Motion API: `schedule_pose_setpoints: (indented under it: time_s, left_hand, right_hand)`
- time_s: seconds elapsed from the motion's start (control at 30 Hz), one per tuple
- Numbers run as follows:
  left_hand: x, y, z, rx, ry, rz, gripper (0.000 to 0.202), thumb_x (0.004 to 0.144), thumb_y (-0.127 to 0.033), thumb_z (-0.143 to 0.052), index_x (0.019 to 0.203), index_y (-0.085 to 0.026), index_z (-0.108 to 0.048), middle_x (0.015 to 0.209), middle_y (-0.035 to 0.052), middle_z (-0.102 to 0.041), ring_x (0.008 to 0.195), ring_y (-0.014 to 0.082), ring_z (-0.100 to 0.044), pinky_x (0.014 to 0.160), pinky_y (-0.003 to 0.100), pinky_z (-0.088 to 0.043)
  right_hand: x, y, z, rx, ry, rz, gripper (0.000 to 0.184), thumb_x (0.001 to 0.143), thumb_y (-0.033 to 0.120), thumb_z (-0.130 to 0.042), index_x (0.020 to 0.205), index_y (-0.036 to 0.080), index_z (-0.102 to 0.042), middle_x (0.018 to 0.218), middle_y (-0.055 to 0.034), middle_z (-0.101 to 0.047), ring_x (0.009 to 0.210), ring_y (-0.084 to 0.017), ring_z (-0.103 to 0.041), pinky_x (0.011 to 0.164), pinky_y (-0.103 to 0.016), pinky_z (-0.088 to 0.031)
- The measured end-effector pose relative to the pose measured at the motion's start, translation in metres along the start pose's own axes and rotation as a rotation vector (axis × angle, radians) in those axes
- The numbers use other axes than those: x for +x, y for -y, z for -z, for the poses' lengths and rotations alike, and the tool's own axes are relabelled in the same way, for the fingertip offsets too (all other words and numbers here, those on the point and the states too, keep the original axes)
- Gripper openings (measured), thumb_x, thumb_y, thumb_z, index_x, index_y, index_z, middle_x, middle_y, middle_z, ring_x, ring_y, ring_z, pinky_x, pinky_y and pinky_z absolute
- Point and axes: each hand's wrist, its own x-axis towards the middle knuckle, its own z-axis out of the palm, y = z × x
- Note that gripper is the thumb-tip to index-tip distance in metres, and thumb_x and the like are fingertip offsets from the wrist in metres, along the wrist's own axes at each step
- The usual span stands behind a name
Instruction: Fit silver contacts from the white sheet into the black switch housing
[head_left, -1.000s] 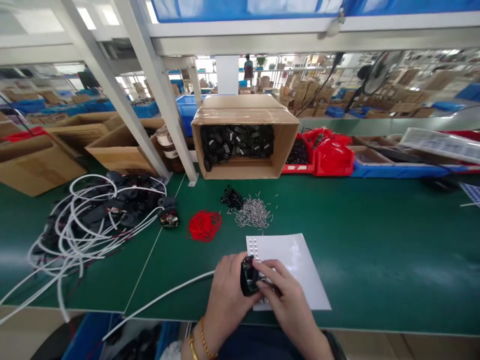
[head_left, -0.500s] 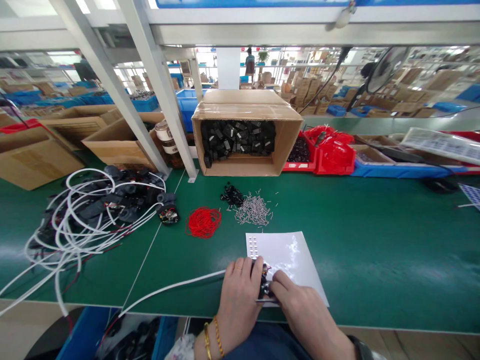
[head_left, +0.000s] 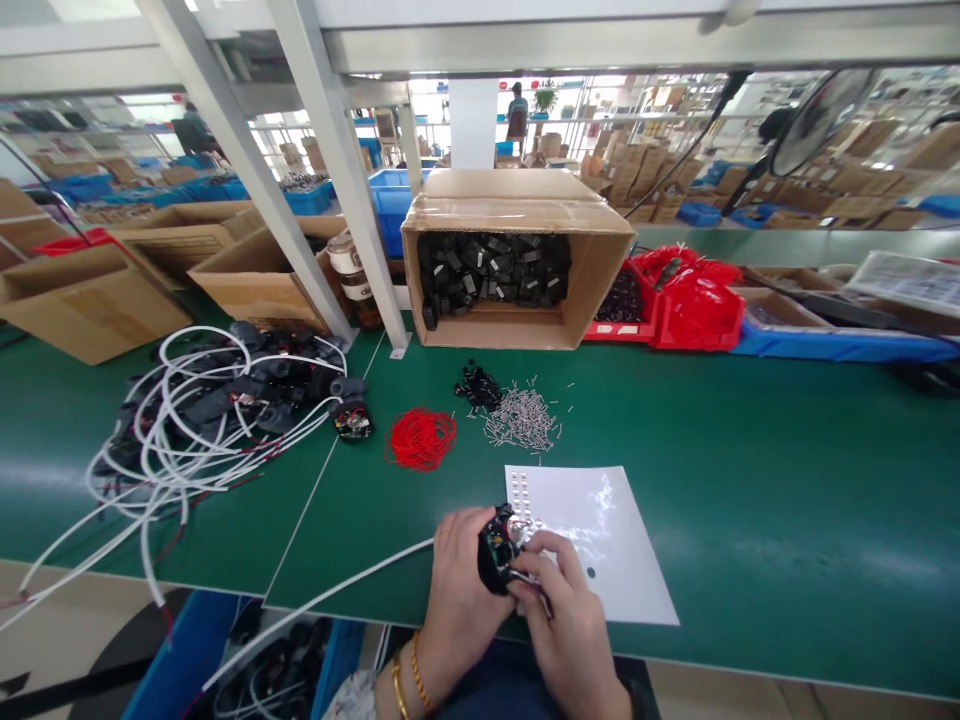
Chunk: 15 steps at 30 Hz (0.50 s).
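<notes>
My left hand [head_left: 454, 590] grips a small black electronic part [head_left: 496, 548] with an exposed circuit board, low in the middle of the view. A white cable [head_left: 352, 585] runs from it off the table's near edge. My right hand [head_left: 564, 610] presses its fingers against the right side of the same part and seems to pinch a thin metal piece there. Both hands hover over the near-left corner of a white glossy sheet [head_left: 600, 545] with rows of small dots.
On the green table [head_left: 787, 480] lie a red wire coil [head_left: 421, 438], a heap of metal pins [head_left: 523, 418], small black bits [head_left: 478, 386] and a tangle of white cables with black parts [head_left: 210, 410]. An open carton of black parts [head_left: 510, 270] and red bins [head_left: 675, 305] stand behind.
The black part was turned in my hands: half a second ago it lay edge-on between the fingers, now its open board faces up. My view shifted slightly left and down.
</notes>
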Motion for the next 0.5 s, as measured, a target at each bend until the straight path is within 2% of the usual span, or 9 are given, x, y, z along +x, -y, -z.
schedule_pose_setpoints:
  time_s: [0.03, 0.1, 0.17, 0.2, 0.3, 0.37, 0.43, 0.5]
  left_hand:
    - [-0.001, 0.001, 0.000, -0.035, -0.003, 0.030, 0.057, 0.060, -0.008, -0.063, 0.113, -0.017, -0.045, 0.104, 0.0085, -0.056, 0.096, 0.0263, -0.054, 0.086, 0.046, -0.046]
    - [-0.001, 0.004, 0.001, -0.105, 0.001, 0.084, 0.058, 0.060, -0.009, -0.065, 0.114, -0.018, -0.045, 0.105, 0.0079, -0.056, 0.096, 0.0257, -0.055, 0.086, 0.044, -0.047]
    - [0.000, 0.006, 0.004, -0.162, 0.016, 0.099, 0.060, 0.062, -0.012, -0.068, 0.116, -0.019, -0.044, 0.107, 0.0076, -0.056, 0.098, 0.0255, -0.055, 0.087, 0.044, -0.048]
    - [0.001, 0.008, 0.005, -0.185, 0.031, 0.094, 0.061, 0.063, -0.014, -0.069, 0.118, -0.020, -0.044, 0.109, 0.0074, -0.056, 0.100, 0.0256, -0.054, 0.089, 0.045, -0.047]
    - [0.003, 0.016, 0.008, -0.276, 0.072, 0.094, 0.061, 0.069, -0.019, -0.072, 0.122, -0.023, -0.043, 0.116, 0.0070, -0.055, 0.107, 0.0253, -0.053, 0.094, 0.044, -0.045]
    - [0.003, 0.024, 0.008, -0.340, 0.068, 0.123, 0.060, 0.072, -0.027, -0.073, 0.123, -0.024, -0.042, 0.119, 0.0074, -0.054, 0.110, 0.0252, -0.052, 0.096, 0.044, -0.044]
    - [0.002, 0.032, 0.007, -0.394, 0.060, 0.124, 0.060, 0.072, -0.038, -0.074, 0.121, -0.024, -0.042, 0.121, 0.0087, -0.052, 0.112, 0.0263, -0.051, 0.096, 0.046, -0.043]
    - [0.002, 0.038, 0.006, -0.435, 0.065, 0.109, 0.059, 0.071, -0.046, -0.073, 0.117, -0.024, -0.043, 0.123, 0.0099, -0.050, 0.114, 0.0278, -0.050, 0.097, 0.048, -0.041]
  right_hand:
    - [0.002, -0.001, -0.002, -0.016, -0.056, -0.032, 0.014, 0.085, 0.022, -0.052, 0.097, 0.021, -0.058, 0.111, -0.0098, -0.057, 0.096, -0.022, -0.061, 0.073, -0.028, -0.055]
    - [0.007, -0.003, -0.005, -0.041, -0.109, -0.058, 0.031, 0.082, 0.023, -0.057, 0.113, 0.019, -0.055, 0.121, -0.0116, -0.056, 0.105, -0.024, -0.059, 0.077, -0.030, -0.057]
    - [0.009, -0.003, -0.006, -0.070, -0.066, 0.017, 0.043, 0.084, 0.022, -0.056, 0.126, 0.019, -0.050, 0.124, -0.0103, -0.057, 0.110, -0.023, -0.058, 0.084, -0.031, -0.056]
    - [0.010, -0.002, -0.005, -0.084, -0.025, 0.084, 0.042, 0.086, 0.020, -0.054, 0.128, 0.021, -0.050, 0.125, -0.0093, -0.058, 0.111, -0.022, -0.058, 0.087, -0.031, -0.055]
    - [0.015, 0.001, 0.005, -0.110, 0.071, 0.305, 0.036, 0.090, 0.014, -0.048, 0.123, 0.025, -0.057, 0.134, -0.0081, -0.050, 0.111, -0.019, -0.057, 0.085, -0.024, -0.055]
    - [0.029, 0.002, 0.016, -0.128, 0.109, 0.365, 0.031, 0.091, 0.014, -0.046, 0.117, 0.025, -0.061, 0.134, -0.0081, -0.050, 0.109, -0.019, -0.059, 0.081, -0.023, -0.056]
    - [0.057, 0.002, 0.027, -0.181, 0.104, 0.321, 0.026, 0.092, 0.019, -0.046, 0.112, 0.022, -0.063, 0.123, -0.0083, -0.060, 0.104, -0.020, -0.061, 0.081, -0.027, -0.056]
    - [0.096, 0.003, 0.030, -0.279, 0.126, 0.231, 0.025, 0.093, 0.020, -0.044, 0.107, 0.020, -0.064, 0.108, -0.0066, -0.068, 0.098, -0.020, -0.064, 0.081, -0.030, -0.055]
